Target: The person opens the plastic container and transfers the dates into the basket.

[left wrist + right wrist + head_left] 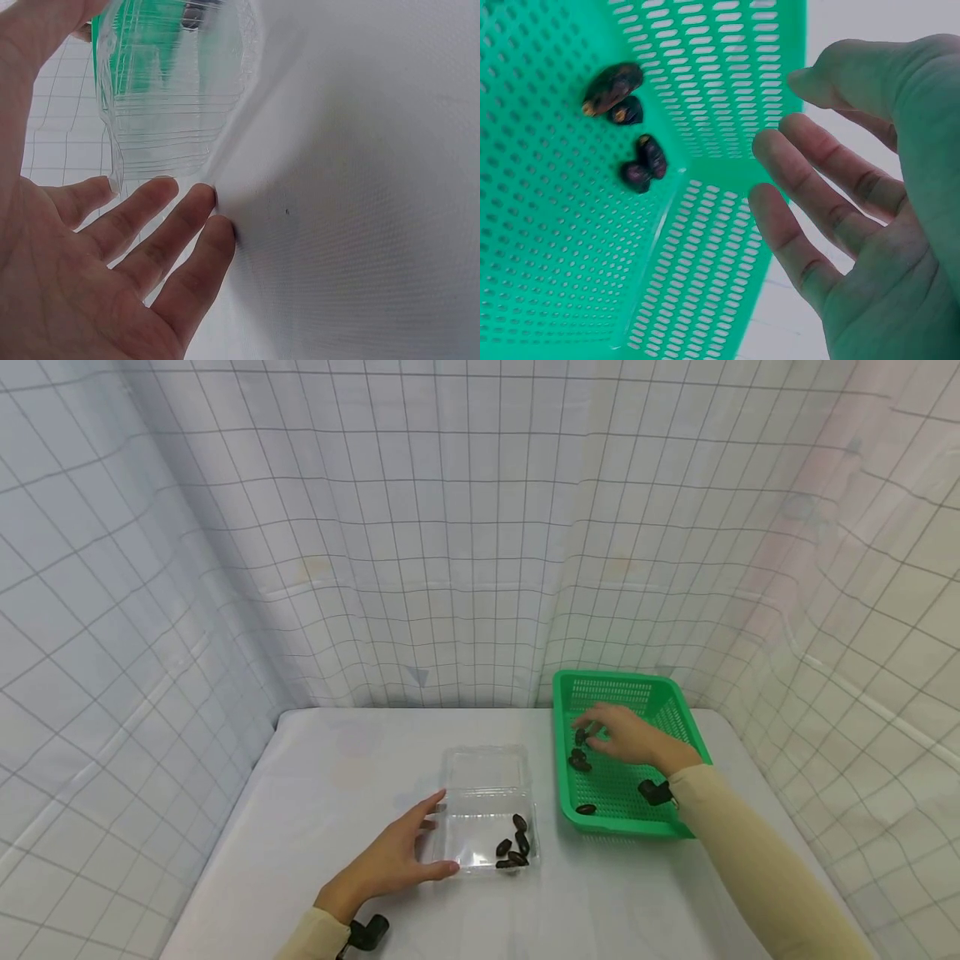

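My left hand (390, 862) rests at the left side of a clear plastic clamshell box (471, 835), thumb and fingers spread along its edge. In the left wrist view its fingertips (201, 196) are right at the box wall. The box lies with its lid (486, 768) folded back, and several dark brown dates (522, 842) are at its right side. Over a green plastic basket (670, 688) reaches my right hand (626, 735), fingers bent loosely with nothing between them. Several dates (613, 88) lie on the basket floor near its left wall, close to the fingers.
The box and basket stand side by side on a white-covered table (337, 777), the basket to the right. A single date (586, 809) sits in the basket's near left corner. White grid-patterned curtains (465, 543) rise behind the table and at both sides.
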`<action>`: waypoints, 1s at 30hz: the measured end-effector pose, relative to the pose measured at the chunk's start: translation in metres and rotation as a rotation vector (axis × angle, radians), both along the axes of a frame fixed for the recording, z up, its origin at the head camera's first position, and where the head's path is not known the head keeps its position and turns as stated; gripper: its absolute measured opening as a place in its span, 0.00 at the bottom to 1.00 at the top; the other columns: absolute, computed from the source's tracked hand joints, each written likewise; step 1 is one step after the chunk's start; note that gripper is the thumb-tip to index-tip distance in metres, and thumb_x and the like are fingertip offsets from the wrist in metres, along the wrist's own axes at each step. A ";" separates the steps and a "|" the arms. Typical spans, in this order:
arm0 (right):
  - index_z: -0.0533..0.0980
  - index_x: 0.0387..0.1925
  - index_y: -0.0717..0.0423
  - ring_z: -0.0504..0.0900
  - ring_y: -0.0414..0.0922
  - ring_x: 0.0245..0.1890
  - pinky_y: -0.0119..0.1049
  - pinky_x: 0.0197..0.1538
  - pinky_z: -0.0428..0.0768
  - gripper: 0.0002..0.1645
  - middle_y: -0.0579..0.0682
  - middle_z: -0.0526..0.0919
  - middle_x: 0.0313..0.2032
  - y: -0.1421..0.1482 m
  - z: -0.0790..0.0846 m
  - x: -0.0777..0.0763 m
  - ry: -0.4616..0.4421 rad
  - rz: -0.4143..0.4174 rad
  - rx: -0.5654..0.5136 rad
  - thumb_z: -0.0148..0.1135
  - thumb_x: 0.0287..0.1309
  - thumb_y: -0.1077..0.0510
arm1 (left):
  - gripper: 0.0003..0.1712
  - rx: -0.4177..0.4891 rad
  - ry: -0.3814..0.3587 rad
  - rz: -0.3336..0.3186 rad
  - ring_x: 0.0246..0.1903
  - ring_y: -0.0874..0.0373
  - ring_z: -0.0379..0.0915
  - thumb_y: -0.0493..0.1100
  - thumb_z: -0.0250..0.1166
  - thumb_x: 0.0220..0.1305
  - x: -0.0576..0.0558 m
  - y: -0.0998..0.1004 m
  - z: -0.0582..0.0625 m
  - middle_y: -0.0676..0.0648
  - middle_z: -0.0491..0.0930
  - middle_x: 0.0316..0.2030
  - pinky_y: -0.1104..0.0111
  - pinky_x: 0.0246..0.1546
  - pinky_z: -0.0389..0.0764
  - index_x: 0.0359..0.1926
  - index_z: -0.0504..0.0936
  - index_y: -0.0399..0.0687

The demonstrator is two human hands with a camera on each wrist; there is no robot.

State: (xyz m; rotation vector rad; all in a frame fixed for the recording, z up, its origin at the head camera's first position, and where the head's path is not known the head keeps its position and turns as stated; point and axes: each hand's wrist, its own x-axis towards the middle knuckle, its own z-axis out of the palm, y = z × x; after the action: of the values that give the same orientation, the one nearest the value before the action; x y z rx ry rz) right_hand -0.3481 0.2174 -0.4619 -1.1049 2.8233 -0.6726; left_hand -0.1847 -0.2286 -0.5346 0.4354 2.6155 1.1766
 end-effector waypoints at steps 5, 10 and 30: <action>0.87 0.68 0.61 0.93 0.60 0.58 0.59 0.61 0.93 0.21 0.60 0.90 0.63 -0.010 0.011 0.012 0.023 0.002 -0.030 0.72 0.78 0.67 | 0.71 -0.008 0.005 -0.003 0.79 0.34 0.78 0.62 0.88 0.65 0.000 -0.001 0.000 0.37 0.68 0.88 0.35 0.78 0.82 0.95 0.56 0.49; 0.87 0.69 0.60 0.90 0.52 0.50 0.49 0.55 0.92 0.22 0.60 0.89 0.57 -0.024 0.018 0.024 0.046 0.031 -0.037 0.72 0.78 0.67 | 0.71 -0.003 -0.003 -0.004 0.80 0.34 0.78 0.62 0.87 0.65 -0.001 -0.002 0.000 0.38 0.68 0.89 0.34 0.78 0.81 0.95 0.56 0.49; 0.86 0.72 0.45 0.91 0.48 0.64 0.42 0.68 0.91 0.27 0.48 0.86 0.65 -0.103 0.025 0.075 -0.033 0.280 0.209 0.80 0.77 0.55 | 0.70 -0.007 -0.010 0.000 0.79 0.32 0.78 0.61 0.88 0.65 -0.002 0.000 -0.001 0.37 0.69 0.88 0.31 0.77 0.81 0.95 0.56 0.49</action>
State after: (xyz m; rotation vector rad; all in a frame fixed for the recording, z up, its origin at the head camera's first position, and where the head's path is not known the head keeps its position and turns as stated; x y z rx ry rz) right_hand -0.2733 0.1141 -0.4366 -1.3939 2.5657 -0.3610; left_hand -0.1864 -0.2287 -0.5360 0.4269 2.6107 1.1670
